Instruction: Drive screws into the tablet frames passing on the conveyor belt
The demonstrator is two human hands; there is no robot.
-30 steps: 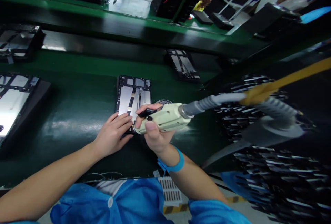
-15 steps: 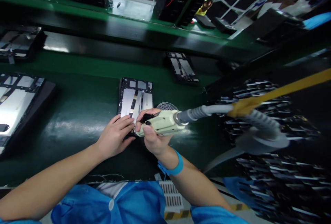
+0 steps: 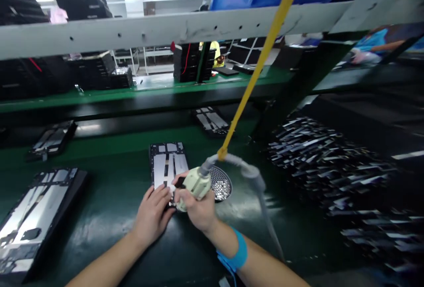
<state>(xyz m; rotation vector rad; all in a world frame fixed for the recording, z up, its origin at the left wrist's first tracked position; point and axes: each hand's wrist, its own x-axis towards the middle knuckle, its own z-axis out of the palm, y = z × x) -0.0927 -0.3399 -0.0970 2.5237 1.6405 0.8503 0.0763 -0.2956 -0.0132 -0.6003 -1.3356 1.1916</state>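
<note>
An opened tablet [image 3: 159, 165] lies on the green bench, its silver inside and dark ribbon cable facing up. My left hand [image 3: 153, 214] rests on its lower left corner, fingers stretched out over the surface and thumb by the bottom edge. My right hand [image 3: 202, 214] is wrapped round a pale green corded power screwdriver [image 3: 198, 184], whose nose points at the tablet's lower part. Hands hide the tool's tip and that end of the tablet. A round perforated dish [image 3: 221, 183] with small shiny pieces, apparently screws, stands just right of the tool.
A yellow strap [image 3: 256, 75] holds up the tool's grey cable [image 3: 265, 207]. More opened tablets lie at left [image 3: 36, 216], back left [image 3: 53, 139] and back [image 3: 212, 121]. Dense rows of dark, shiny-edged parts [image 3: 324, 154] fill the right side. Black stacked trays [image 3: 188, 64] stand beyond.
The view has tilted up, so the shelf beam and the far room now show. The screwdriver appears tipped more upright in my right hand. My left hand stays on the tablet.
</note>
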